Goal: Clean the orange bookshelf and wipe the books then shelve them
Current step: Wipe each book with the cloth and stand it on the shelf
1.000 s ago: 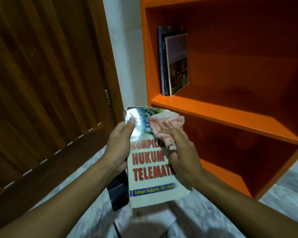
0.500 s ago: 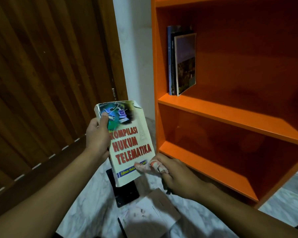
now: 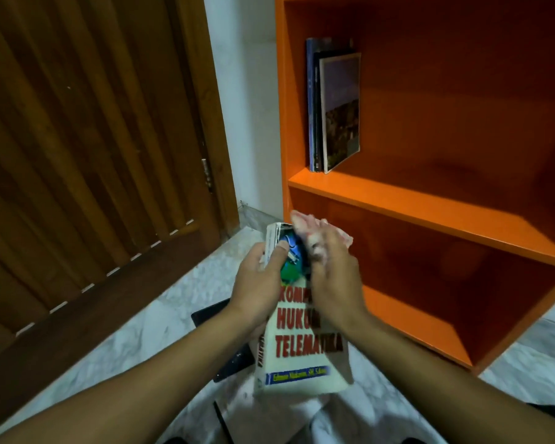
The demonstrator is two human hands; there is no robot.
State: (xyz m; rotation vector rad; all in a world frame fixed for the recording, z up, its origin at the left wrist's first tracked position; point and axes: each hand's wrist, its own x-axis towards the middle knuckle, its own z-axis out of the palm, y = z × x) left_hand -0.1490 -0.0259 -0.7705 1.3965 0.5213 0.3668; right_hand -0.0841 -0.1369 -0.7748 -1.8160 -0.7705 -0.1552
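- Plainly, the left hand [image 3: 259,285] grips the white book [image 3: 298,344] near its top, thumb across the cover, holding it upright over the marble floor [image 3: 161,302], just in front of the orange bookshelf [image 3: 430,216].
- The right hand [image 3: 334,277] presses a pink cloth [image 3: 314,230] against the cover's upper edge, fingers curled round the cloth.
- A hard wipe could twist the book from that one-handed hold and drop it onto the dark items [image 3: 215,315] below.
- The cloth may snag and bend a corner.
- The shelved books [image 3: 332,107] lean left; careless shelving could topple them.
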